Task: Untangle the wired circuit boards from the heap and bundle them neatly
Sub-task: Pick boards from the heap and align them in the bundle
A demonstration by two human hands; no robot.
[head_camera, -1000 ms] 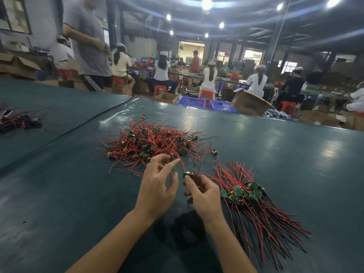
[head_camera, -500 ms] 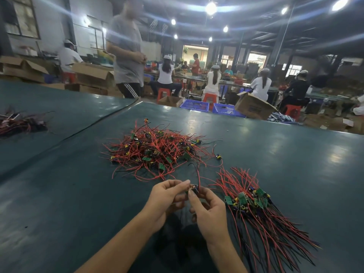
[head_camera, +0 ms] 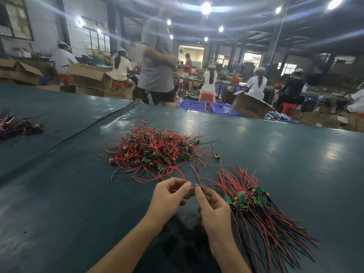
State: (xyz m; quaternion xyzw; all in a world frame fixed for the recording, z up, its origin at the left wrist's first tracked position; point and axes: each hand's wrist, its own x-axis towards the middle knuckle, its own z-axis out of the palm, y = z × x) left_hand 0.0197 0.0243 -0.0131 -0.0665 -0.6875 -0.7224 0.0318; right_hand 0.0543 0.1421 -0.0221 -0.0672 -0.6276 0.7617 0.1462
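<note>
A wide dark green table (head_camera: 78,213) is filling most of the view, with a seam running across it on the left. Beyond its far edge a person in a grey shirt (head_camera: 157,62) is standing, and other workers are sitting on red stools behind; an open cardboard box (head_camera: 250,105) and two blue crates (head_camera: 192,105) are sitting on the floor there.

In the middle of the table the tangled heap (head_camera: 155,152) of red and black wires is lying, with small green boards and yellow parts mixed through it. To the right and nearer the person, the sorted bundle (head_camera: 256,209) is lying apart from the heap, its green boards gathered together in the middle and its wires fanning away at both ends. A smaller dark pile (head_camera: 17,125) is lying far off at the left edge.

Both hands are hovering between the heap and the bundle, fingertips meeting. The left hand (head_camera: 167,200) is pinching one small circuit board (head_camera: 192,191) with thumb and forefinger, and the right hand (head_camera: 214,211) is pinching it from the other side. The board is mostly hiding between the fingers. A red wire (head_camera: 177,170) is arching from the left fingertips toward the heap, and a dark wire (head_camera: 195,174) is rising just beside the right forefinger.
</note>
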